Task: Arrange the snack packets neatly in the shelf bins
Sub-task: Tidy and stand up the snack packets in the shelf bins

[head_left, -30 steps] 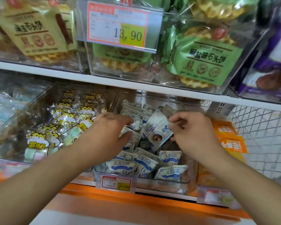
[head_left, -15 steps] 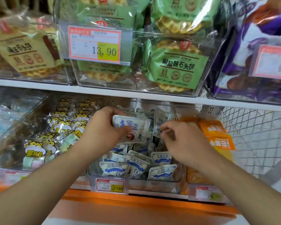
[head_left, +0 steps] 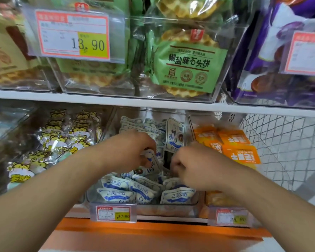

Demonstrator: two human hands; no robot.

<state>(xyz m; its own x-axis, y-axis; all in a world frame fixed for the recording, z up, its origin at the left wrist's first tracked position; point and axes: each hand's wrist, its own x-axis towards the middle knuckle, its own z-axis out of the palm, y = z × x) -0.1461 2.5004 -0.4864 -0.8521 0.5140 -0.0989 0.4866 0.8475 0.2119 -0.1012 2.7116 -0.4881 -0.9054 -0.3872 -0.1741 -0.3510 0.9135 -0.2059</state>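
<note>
A clear plastic bin (head_left: 178,208) on the lower shelf holds several small white-and-blue snack packets (head_left: 115,183). My left hand (head_left: 133,148) reaches into the middle of the bin and grips one white-and-blue packet (head_left: 151,164), tilted downward under its fingers. My right hand (head_left: 193,164) is beside it, fingers curled down among the packets; what they hold is hidden. One packet (head_left: 174,135) stands upright at the back of the bin, just beyond both hands.
A bin of yellow cartoon-cat packets (head_left: 62,140) lies to the left, orange packets (head_left: 238,148) to the right. The upper shelf (head_left: 153,103) carries green waffle-biscuit bags (head_left: 187,66) close above. Price tags (head_left: 114,213) hang at the shelf front. A wire basket (head_left: 284,148) stands at far right.
My left hand has lowered the packet it held up flat into the middle of the bin. My right hand has dropped and curled in among the packets. The view has moved closer.
</note>
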